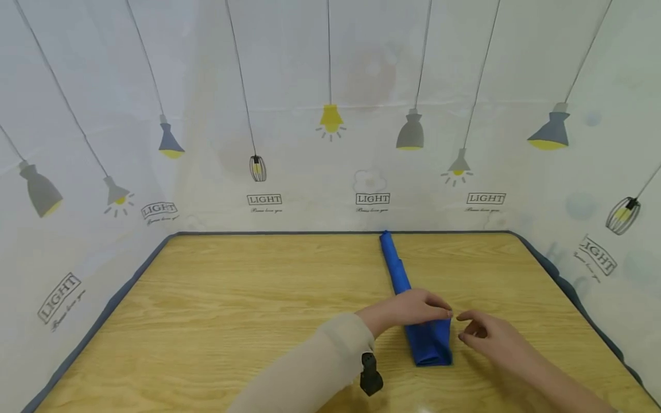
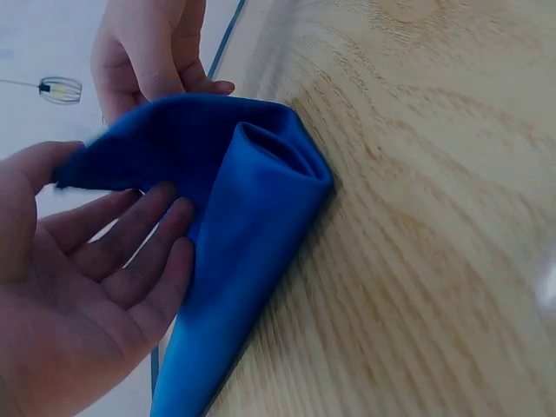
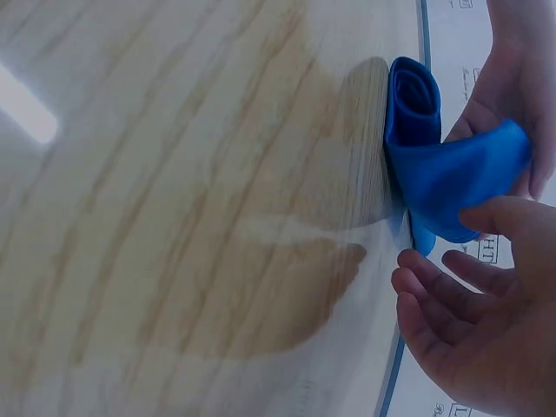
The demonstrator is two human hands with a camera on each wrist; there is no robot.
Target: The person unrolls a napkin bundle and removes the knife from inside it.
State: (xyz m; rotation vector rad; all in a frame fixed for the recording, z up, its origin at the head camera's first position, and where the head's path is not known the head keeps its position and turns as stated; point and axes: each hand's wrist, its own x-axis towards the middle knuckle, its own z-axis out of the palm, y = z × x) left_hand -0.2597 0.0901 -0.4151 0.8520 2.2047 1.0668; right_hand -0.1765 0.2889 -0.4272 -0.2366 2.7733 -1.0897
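Observation:
A long strip of blue cloth (image 1: 430,347), partly rolled up, lies on the table and runs from near me towards the back edge. My left hand (image 1: 413,308) reaches across it and pinches the edge of a loose flap, raised off the near end. In the left wrist view the flap (image 2: 130,143) stands up beside the rolled part (image 2: 252,208), and the left hand's other fingers (image 2: 139,252) touch its underside. Just right of the flap is my right hand (image 1: 490,335), fingers loosely bent and holding nothing. Its thumb overlaps the flap in the right wrist view (image 3: 486,304).
The wood-grain table (image 1: 232,298) is edged by a dark blue border (image 1: 273,233). Behind and at both sides hangs a pale sheet (image 1: 299,69) printed with lamps. A small black device (image 1: 370,374) sits at the left sleeve's cuff.

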